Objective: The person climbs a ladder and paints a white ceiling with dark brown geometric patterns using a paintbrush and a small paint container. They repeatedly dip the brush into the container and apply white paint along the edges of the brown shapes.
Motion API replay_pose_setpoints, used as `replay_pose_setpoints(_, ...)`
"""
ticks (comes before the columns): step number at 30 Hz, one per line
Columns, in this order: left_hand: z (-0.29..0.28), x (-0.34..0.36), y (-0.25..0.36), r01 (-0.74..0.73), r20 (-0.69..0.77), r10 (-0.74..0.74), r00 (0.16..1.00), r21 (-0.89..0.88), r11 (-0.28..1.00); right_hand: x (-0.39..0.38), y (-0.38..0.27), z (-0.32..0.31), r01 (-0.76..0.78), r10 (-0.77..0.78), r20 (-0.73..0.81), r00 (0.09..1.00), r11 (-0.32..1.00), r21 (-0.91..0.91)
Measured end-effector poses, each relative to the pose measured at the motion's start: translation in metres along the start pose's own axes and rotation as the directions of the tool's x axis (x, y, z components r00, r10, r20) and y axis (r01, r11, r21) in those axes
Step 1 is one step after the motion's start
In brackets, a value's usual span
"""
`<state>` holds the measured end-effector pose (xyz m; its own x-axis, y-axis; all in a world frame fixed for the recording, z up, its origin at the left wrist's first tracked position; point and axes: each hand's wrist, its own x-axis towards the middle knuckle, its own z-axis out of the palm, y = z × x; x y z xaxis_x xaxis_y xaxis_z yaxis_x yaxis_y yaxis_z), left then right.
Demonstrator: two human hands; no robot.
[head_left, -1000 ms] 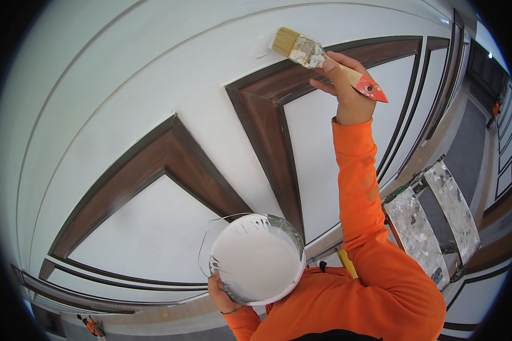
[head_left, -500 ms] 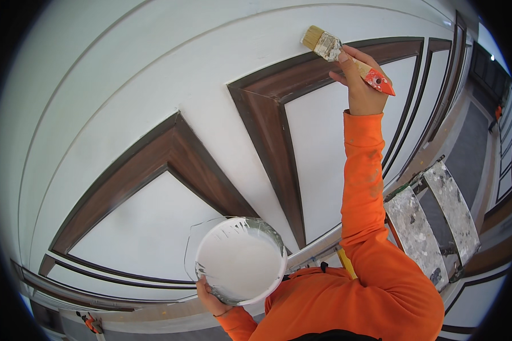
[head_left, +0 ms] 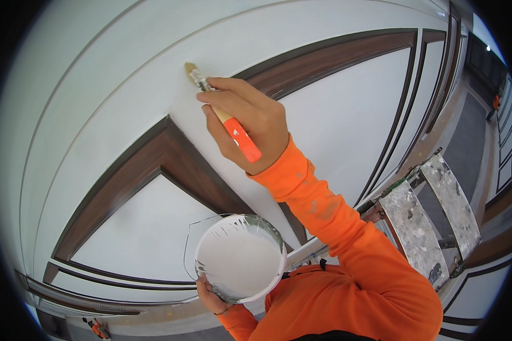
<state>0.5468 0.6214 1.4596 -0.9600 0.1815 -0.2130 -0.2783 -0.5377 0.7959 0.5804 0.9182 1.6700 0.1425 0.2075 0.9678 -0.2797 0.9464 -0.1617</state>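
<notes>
My right hand (head_left: 250, 116) grips a paintbrush (head_left: 242, 139) by its wooden, red-ended handle. The pale bristles point away to the upper left and meet or nearly meet the white wall (head_left: 119, 108); exact contact I cannot tell. White paint crusts the metal band of the brush. Low in front of my body, my left hand (head_left: 211, 295) is wrapped round the lower left side of a bucket (head_left: 283, 250) with white paint in it. Streaks mark the bucket's inner wall. Its thin wire handle (head_left: 186, 250) stands out to the left.
Dark brown trim frames (head_left: 170, 145) cross the wall on both sides of the brush. At the right stands a stepladder (head_left: 415, 227) with paint-spattered steps. A person in orange (head_left: 99, 328) is far down at the lower left, another (head_left: 496, 102) at the far right.
My right hand has swept the brush left and a little down across the wall, from above the right frame to between the two frames. The left hand and bucket have hardly moved.
</notes>
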Motion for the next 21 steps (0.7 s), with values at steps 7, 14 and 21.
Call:
replay_pose_setpoints(7, 0.002, 0.004, -0.009, 0.024, 0.037, -0.024, 0.999, 0.006, 1.0, 0.018, 0.034, -0.039, -0.37, 0.39, 0.002, 0.921, 0.873, 0.317)
replay_pose_setpoints(14, 0.01, -0.005, -0.007, -0.003, -0.042, 0.004, 0.999, 0.007, 1.0, 0.042, 0.061, -0.089, -0.465, 0.498, -0.162, 0.852, 0.862, 0.2)
replay_pose_setpoints(21, -0.005, -0.002, -0.009, -0.028, -0.031, 0.028, 0.999, -0.007, 1.0, 0.035, 0.063, -0.078, -0.333, 0.342, -0.198, 0.919, 0.94, 0.075)
